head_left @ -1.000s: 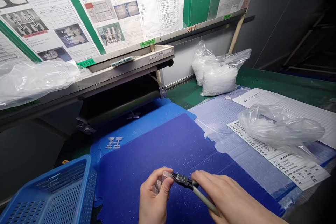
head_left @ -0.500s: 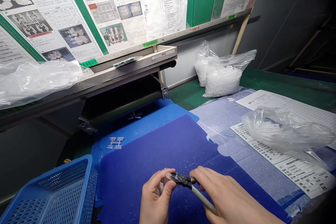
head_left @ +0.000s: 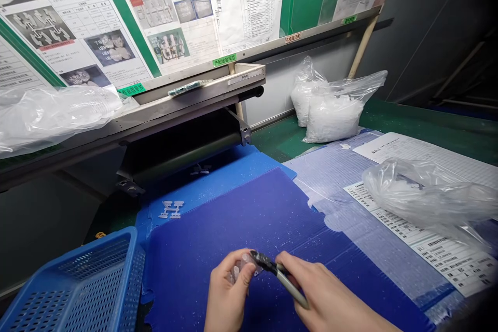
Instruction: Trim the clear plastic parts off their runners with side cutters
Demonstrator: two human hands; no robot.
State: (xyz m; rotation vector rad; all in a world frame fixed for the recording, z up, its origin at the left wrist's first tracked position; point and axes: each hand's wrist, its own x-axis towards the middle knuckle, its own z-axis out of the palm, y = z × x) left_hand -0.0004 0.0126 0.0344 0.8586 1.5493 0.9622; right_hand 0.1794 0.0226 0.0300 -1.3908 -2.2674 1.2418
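Near the bottom middle, my left hand (head_left: 225, 290) pinches a small translucent plastic part (head_left: 235, 272) between thumb and fingers. Much of that part is hidden by the fingers. My right hand (head_left: 324, 290) is wrapped round the pale grey handles of a pair of side cutters (head_left: 292, 289). The black head of the cutters is at the part, beside my left fingertips; whether the blades touch it I cannot tell. Both hands are over a dark blue sheet (head_left: 249, 207). Farther back lies an H-shaped translucent moulding (head_left: 171, 209).
A blue perforated basket (head_left: 132, 249) stands at the lower left. Under the conveyor end (head_left: 187, 158) lies another moulding (head_left: 201, 169). Filled clear bags (head_left: 334, 114) stand at the back right. A clear bag (head_left: 428, 192) rests on printed sheets (head_left: 455, 264) at right.
The cutters have turned a little, their handles now closer together. My right hand has shifted slightly left. More of the plastic part shows between my left fingers.
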